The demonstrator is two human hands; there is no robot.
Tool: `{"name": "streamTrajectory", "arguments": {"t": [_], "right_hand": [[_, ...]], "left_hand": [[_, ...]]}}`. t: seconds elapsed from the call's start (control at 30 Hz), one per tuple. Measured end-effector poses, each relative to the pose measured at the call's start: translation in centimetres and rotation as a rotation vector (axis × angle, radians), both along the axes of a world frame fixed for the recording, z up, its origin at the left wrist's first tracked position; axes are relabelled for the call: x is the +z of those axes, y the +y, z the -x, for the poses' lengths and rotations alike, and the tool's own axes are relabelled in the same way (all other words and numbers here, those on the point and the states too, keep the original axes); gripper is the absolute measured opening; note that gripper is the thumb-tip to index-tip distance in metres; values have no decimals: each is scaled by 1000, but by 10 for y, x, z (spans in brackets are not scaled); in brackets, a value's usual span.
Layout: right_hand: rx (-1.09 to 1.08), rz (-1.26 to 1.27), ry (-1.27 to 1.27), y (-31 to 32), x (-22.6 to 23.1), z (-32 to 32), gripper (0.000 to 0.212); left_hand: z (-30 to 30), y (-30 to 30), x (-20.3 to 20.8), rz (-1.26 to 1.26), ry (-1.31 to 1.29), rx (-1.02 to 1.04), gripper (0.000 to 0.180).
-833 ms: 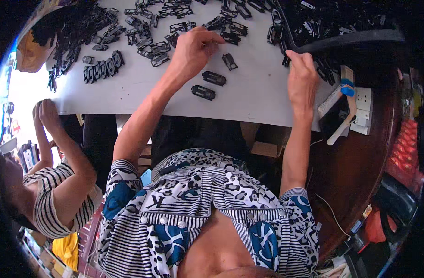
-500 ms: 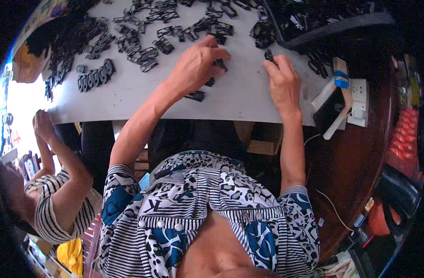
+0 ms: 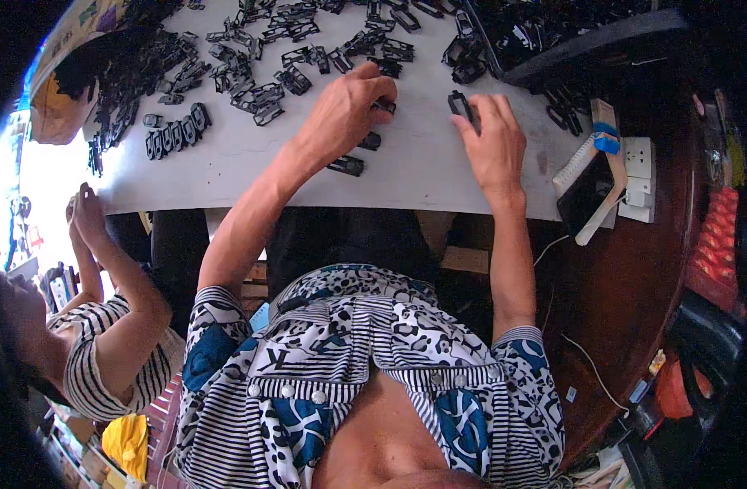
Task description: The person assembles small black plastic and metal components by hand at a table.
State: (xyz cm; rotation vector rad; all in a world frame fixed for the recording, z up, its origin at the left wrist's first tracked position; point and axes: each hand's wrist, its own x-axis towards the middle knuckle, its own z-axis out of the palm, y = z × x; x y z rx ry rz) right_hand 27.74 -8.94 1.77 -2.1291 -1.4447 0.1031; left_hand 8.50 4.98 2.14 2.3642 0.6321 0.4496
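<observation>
- A black right part [image 3: 461,104] is pinched, upright over the worktop [image 3: 422,175], between thumb and fingers of the right hand [image 3: 497,147].
- A dark left part [image 3: 384,105] appears to be pinched under the curled fingers of the left hand [image 3: 345,102]; it is mostly hidden, so its facing cannot be told.
- The two hands are held apart, with bare worktop between them.
- For good handling, each part is probably best gripped lightly by its long edges, since the open frames look thin and could be bent.
- Facing and ends are best checked before the parts are brought close.
- Just below the left hand, a near part [image 3: 346,165] and a second part [image 3: 370,142] are laid down; sleeves and wrist are best kept off them.
- Farther left, a row [image 3: 176,135] is lined up; loose parts [image 3: 258,98] are scattered beyond.
- At upper right, a black bin [image 3: 602,49] is seen.
</observation>
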Motion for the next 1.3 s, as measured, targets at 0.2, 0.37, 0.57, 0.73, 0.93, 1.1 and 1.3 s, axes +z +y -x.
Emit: {"name": "streamTrajectory", "arguments": {"t": [0.2,0.37,0.57,0.73,0.93,1.1,1.3], "right_hand": [[20,63,-161,4,2,9,28],[176,-10,24,16,6,21,29],[382,-121,27,40,11,46,33],[467,-156,11,50,1,53,34],[465,-153,75,52,1,55,26],[472,-168,38,52,5,56,26],[464,-99,-19,53,2,56,31]], "left_hand": [[9,3,-1,-11,-64,58,36],[14,6,-5,50,-85,68,33],[17,11,-11,39,-126,71,34],[17,12,-15,24,-191,78,34],[19,12,-13,89,-182,81,33],[21,12,-13,102,-170,88,33],[20,12,-13,116,-125,100,36]]}}
